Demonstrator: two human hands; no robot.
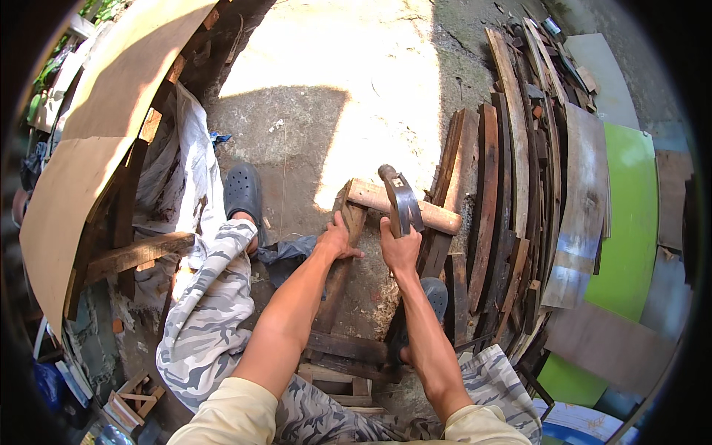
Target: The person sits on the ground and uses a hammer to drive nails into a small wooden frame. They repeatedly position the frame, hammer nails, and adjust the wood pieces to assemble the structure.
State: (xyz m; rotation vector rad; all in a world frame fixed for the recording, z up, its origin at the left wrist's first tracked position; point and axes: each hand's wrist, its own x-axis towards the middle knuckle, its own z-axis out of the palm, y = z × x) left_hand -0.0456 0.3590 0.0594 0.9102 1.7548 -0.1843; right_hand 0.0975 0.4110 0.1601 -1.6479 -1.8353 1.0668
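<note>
My right hand [401,251] is closed round a claw hammer, its dark metal head [404,204] raised above my fist; the handle is mostly hidden. Behind the hammer head lies a pale wooden piece [442,217] with a rounded right end. Its left end meets the top of a long brown wooden board [345,278] that slants down toward my legs. With fingers along the board's upper part, my left hand [339,241] grips it, thumb pointing right. Whether the hammer touches the pale piece cannot be told.
Stacked old planks [486,200] line the right side, beside a green panel [630,215]. A large tan sheet [81,178] leans at the left, with a white sack [194,141] beside it. Black plastic [285,259] lies near my left shoe [243,191].
</note>
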